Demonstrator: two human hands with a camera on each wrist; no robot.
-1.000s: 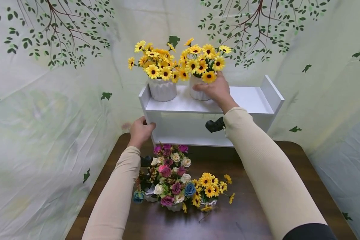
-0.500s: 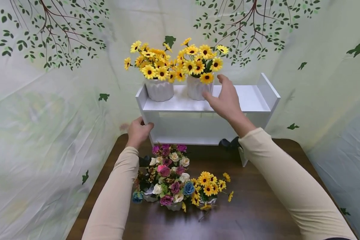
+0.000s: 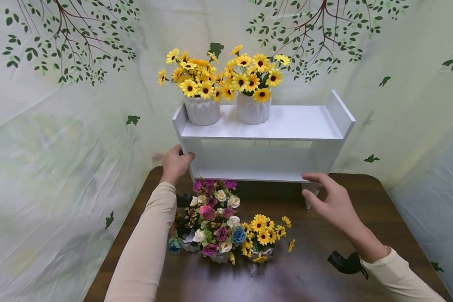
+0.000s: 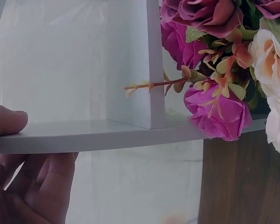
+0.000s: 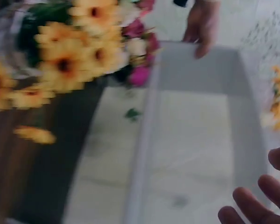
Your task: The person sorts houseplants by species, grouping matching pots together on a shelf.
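A white two-tier shelf [image 3: 294,123] stands at the back of the table, and two white pots of yellow sunflowers [image 3: 253,110] [image 3: 202,112] sit on the left and middle of its top board. My left hand [image 3: 175,164] grips the shelf's left side panel [image 4: 98,142], thumb on one face and fingers on the other. Away from the pots, my right hand [image 3: 334,203] hovers before the shelf's lower right corner, fingers spread and holding nothing; in the right wrist view its fingertips [image 5: 245,200] show beside the shelf, blurred.
In front of the shelf stand pots of mixed artificial roses [image 3: 215,226] in purple, cream and blue. Beside them is a smaller sunflower pot [image 3: 262,237] with stems leaning right. The dark wooden table [image 3: 305,277] has a printed leafy cloth [image 3: 79,138] behind it.
My right hand has let go of the right sunflower pot on the top board and moved down and right, toward the shelf's lower right corner. My left hand keeps its grip on the side panel.
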